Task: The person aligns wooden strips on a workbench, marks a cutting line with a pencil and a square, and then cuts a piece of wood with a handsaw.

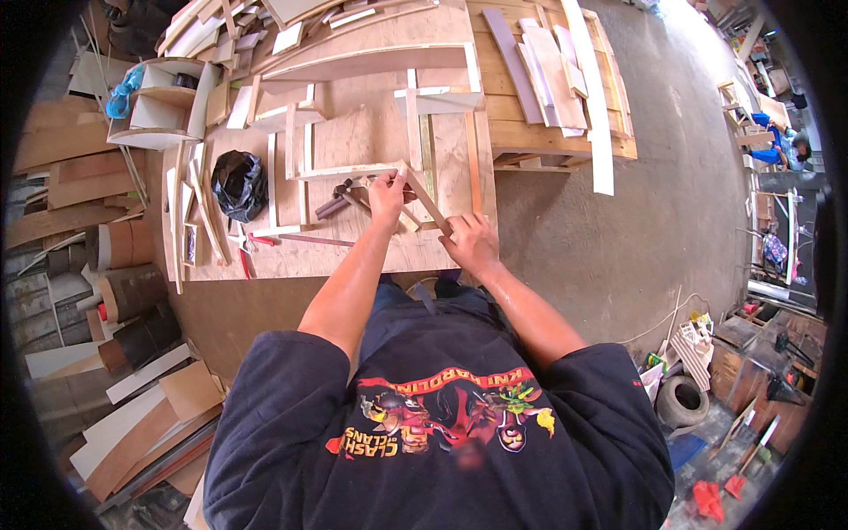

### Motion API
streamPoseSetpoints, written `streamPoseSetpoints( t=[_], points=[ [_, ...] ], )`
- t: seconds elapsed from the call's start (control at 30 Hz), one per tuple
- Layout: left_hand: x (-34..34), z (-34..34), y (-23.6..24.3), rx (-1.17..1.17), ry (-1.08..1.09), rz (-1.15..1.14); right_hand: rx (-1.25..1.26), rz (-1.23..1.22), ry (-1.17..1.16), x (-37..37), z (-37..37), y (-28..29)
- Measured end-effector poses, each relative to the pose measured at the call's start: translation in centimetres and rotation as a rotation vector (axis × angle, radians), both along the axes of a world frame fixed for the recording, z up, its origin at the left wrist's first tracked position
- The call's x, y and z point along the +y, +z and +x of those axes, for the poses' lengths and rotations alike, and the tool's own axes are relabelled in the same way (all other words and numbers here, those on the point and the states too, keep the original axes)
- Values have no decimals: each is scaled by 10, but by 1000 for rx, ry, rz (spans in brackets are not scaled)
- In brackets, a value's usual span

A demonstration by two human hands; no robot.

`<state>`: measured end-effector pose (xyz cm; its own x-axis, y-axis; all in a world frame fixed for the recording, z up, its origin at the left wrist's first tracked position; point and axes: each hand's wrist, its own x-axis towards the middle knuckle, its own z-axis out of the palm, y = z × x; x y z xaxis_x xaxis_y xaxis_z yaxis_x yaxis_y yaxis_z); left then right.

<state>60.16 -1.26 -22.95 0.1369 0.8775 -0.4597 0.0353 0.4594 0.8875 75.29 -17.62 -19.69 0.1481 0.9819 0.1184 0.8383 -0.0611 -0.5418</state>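
My left hand (389, 196) pinches the upper end of a narrow wooden strip (424, 199), where it meets a horizontal pale batten (344, 171) on the plywood worktable (349, 119). My right hand (470, 240) grips the strip’s lower end near the table’s right front. Beside my left hand lie a dark-headed hammer (343, 193) and short wood offcuts (408, 221). Further left are a black plastic bag (238, 181), red-handled pliers (244, 256) and a long thin flat bar (314, 240). Ladder-like wooden frames (300, 128) stand behind my hands.
A curved-shelf unit (168, 106) and board piles (150, 415) are at left. A second table (609, 106) holds planks (539, 71) at back right. Concrete floor (601, 238) runs alongside, with a tire (680, 402) lower right. Someone in blue (777, 146) is at far right.
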Motion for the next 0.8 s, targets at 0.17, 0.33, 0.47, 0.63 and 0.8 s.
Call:
streamPoseSetpoints(
  t=[0.17, 0.33, 0.47, 0.63, 0.8],
  points=[
    [2, -2, -2, 37, -15, 17, 5, 30, 32, -2, 3, 0],
    [2, -3, -1, 105, -51, 30, -35, 47, 51, -4, 4, 12],
    [4, -3, -1, 91, -33, 18, -72, 71, 100, -2, 9, 9],
    [2, 0, 6, 103, -11, 42, -80, 51, 98, -3, 13, 6],
    [7, -6, 0, 88, 16, 84, -44, 79, 111, 4, 6, 9]
  ],
)
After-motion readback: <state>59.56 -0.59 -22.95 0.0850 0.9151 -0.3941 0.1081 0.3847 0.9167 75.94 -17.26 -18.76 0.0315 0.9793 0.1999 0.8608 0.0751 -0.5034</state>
